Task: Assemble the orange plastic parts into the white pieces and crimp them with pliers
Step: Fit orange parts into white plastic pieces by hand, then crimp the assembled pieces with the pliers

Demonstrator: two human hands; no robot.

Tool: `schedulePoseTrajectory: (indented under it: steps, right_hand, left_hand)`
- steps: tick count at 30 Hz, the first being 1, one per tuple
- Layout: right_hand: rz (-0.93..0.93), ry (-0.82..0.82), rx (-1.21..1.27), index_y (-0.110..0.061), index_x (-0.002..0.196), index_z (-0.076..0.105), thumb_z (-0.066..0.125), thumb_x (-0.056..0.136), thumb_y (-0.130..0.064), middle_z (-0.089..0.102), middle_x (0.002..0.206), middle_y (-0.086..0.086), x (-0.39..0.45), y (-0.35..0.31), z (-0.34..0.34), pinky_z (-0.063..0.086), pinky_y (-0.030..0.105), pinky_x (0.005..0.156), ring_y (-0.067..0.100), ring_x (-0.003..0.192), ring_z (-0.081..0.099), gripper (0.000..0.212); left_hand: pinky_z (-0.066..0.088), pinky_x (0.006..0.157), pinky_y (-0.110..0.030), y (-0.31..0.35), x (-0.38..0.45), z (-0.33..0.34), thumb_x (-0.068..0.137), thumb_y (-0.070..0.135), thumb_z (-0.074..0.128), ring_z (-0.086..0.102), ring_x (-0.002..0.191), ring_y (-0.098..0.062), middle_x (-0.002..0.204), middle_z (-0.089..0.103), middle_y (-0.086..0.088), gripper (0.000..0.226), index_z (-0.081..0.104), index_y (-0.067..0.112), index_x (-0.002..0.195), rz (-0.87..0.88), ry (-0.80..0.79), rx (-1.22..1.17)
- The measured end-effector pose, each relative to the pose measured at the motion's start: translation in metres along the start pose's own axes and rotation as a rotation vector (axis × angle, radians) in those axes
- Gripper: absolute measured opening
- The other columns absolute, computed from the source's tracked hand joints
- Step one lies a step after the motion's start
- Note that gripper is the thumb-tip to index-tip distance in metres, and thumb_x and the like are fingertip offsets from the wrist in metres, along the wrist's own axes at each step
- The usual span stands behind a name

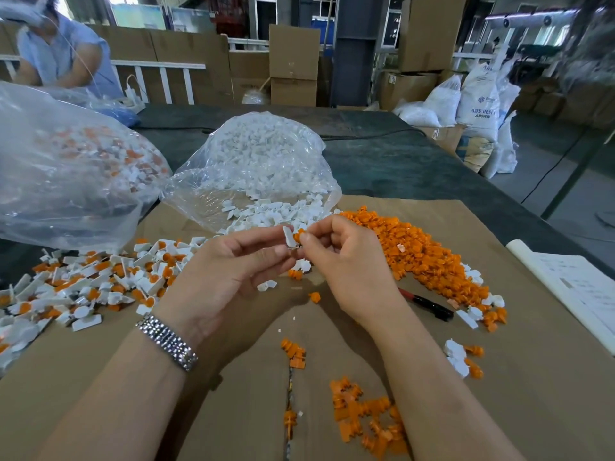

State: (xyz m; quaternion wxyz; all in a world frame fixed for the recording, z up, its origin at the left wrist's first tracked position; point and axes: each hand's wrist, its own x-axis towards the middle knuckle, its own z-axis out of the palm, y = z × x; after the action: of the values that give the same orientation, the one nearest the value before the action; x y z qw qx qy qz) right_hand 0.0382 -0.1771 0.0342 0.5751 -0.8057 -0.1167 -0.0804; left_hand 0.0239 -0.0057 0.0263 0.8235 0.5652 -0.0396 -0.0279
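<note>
Hands are meeting over the cardboard (pixel 466 410): left hand (pixel 229 277) is pinching a white piece (pixel 289 237), right hand (pixel 346 261) is pinching an orange part (pixel 298 235) against it. Pliers (pixel 429 305) are lying near the right.

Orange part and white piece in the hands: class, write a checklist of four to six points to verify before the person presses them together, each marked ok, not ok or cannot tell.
1. White piece pinched by left hand: ok.
2. Orange part pinched by right hand, touching the white piece: ok.
3. Orange part lined up with its socket: cannot tell, fingers hide the joint.
4. Pliers within reach on the cardboard beside the right wrist: ok.
5. Pliers in hand for crimping: not ok, both hands are busy.
6. Orange pile stocked for later pieces: ok.
</note>
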Motion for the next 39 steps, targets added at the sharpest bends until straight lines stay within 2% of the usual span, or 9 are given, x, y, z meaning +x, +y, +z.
schedulePoseTrajectory:
  steps: [2,6,8,13,20,29,33,36,39]
  right_hand:
    - [-0.008,-0.029,0.004,-0.02,0.092,0.069,0.068,0.095,-0.024,0.073,0.084,-0.002,-0.001,-0.001,0.0,0.057,0.033,0.074,0.008,0.076,0.065,0.006]
    - [0.032,-0.034,0.031,-0.017,0.085,0.069,0.07,0.092,-0.024,0.067,0.072,0.0,-0.002,-0.001,0.003,0.047,0.023,0.057,0.003,0.06,0.054,0.009]
    - [0.051,-0.026,0.038,-0.017,0.084,0.069,0.071,0.091,-0.026,0.064,0.068,0.001,-0.002,-0.001,0.003,0.044,0.02,0.054,0.003,0.058,0.052,0.011]
    - [0.03,0.004,0.066,-0.019,0.081,0.068,0.076,0.087,-0.028,0.064,0.066,-0.005,-0.004,-0.004,0.006,0.043,0.015,0.054,0.0,0.057,0.055,0.014]
    - [-0.007,-0.022,0.054,-0.017,0.084,0.067,0.074,0.088,-0.018,0.07,0.077,0.006,-0.006,-0.007,0.003,0.055,0.031,0.066,0.021,0.074,0.068,0.008]
    - [-0.049,-0.026,-0.039,-0.02,0.083,0.066,0.075,0.087,-0.022,0.066,0.07,-0.006,-0.007,-0.01,0.005,0.046,0.021,0.06,0.001,0.059,0.055,0.01]
    - [-0.007,-0.062,0.08,-0.021,0.088,0.068,0.069,0.09,-0.05,0.067,0.068,-0.012,-0.004,-0.013,-0.013,0.044,0.014,0.057,-0.004,0.058,0.057,0.029]
    - [0.101,0.077,-0.349,-0.024,0.099,0.063,0.059,0.092,-0.058,0.066,0.09,-0.011,0.005,0.0,-0.035,0.05,0.028,0.074,0.003,0.082,0.061,0.034]
    - [0.343,-0.077,-0.829,-0.02,0.095,0.053,0.067,0.088,-0.058,0.054,0.103,-0.001,0.005,0.015,-0.048,0.047,0.041,0.087,0.021,0.097,0.054,0.041]
  left_hand:
    - [0.059,0.082,-0.024,0.003,-0.001,-0.001,0.072,0.006,0.076,0.075,0.099,-0.028,0.107,0.076,-0.019,0.028,0.08,0.008,0.1,0.028,0.025,0.063]
    - [0.058,0.078,-0.019,0.001,-0.007,0.002,0.074,0.025,0.083,0.077,0.087,-0.018,0.093,0.08,-0.002,0.022,0.079,0.023,0.095,0.197,0.086,0.451]
    - [0.056,0.076,-0.016,0.0,-0.008,0.002,0.077,0.025,0.083,0.077,0.085,-0.015,0.09,0.08,0.002,0.019,0.078,0.025,0.095,0.229,0.098,0.503]
    - [0.055,0.074,-0.014,0.003,-0.009,0.005,0.075,0.019,0.082,0.077,0.086,-0.015,0.092,0.08,0.001,0.023,0.078,0.018,0.098,0.252,0.086,0.446]
    - [0.06,0.079,-0.024,0.003,-0.005,0.0,0.073,0.015,0.078,0.077,0.092,-0.023,0.1,0.079,-0.007,0.03,0.075,0.009,0.102,0.197,0.021,0.325]
    - [0.06,0.089,-0.036,0.001,0.001,-0.01,0.078,0.011,0.076,0.075,0.097,-0.031,0.108,0.077,-0.012,0.029,0.075,0.007,0.106,0.156,-0.012,0.319]
    - [0.059,0.088,-0.032,0.003,0.001,-0.009,0.07,0.022,0.089,0.074,0.102,-0.032,0.11,0.076,-0.013,0.031,0.079,0.017,0.099,0.143,-0.032,0.182]
    - [0.059,0.085,-0.029,0.005,0.002,-0.009,0.067,0.021,0.09,0.074,0.103,-0.034,0.112,0.075,-0.017,0.031,0.08,0.018,0.096,0.122,-0.024,0.108]
    - [0.06,0.079,-0.026,0.006,0.002,-0.008,0.065,0.018,0.084,0.075,0.099,-0.034,0.105,0.076,-0.017,0.029,0.081,0.017,0.094,0.104,-0.026,0.036]
